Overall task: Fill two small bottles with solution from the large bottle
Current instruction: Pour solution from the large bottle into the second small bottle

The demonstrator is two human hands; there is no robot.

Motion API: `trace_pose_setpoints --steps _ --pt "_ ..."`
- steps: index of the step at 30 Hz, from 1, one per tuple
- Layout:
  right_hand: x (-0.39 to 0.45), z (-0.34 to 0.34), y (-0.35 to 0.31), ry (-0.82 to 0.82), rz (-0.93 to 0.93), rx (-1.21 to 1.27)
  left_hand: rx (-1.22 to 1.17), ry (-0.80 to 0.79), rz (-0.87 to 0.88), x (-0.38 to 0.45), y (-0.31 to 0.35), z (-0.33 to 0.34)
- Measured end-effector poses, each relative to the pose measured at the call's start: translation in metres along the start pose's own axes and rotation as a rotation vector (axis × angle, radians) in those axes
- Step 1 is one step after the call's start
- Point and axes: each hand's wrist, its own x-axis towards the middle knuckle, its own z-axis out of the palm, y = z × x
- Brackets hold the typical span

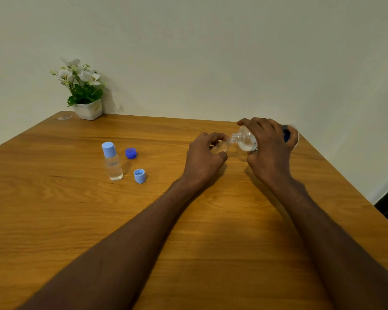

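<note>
Three clear plastic bottles are in view: two small ones and one large. One small clear bottle with a light-blue flip cap (pixel 113 162) stands capped; the other small clear open bottle (pixel 221 147) is held in the left hand (pixel 205 158), and the large clear bottle with a dark-blue label (pixel 248 138) is in the right hand (pixel 270 151). Two loose caps lie on the wooden counter (pixel 76 209): one dark-blue round screw cap (pixel 130 153) and one light-blue ribbed cap (pixel 139 176). One white square pot of white artificial flowers (pixel 83 90) stands at the far corner. Two bare hands, two forearms.
</note>
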Motion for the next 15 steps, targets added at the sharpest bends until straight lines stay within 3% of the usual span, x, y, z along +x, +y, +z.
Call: trace_pose_setpoints --steps 15 --pt "0.0011 0.0013 -0.0031 0.031 0.052 0.01 -0.062 -0.011 -0.007 -0.0017 0.0029 -0.0021"
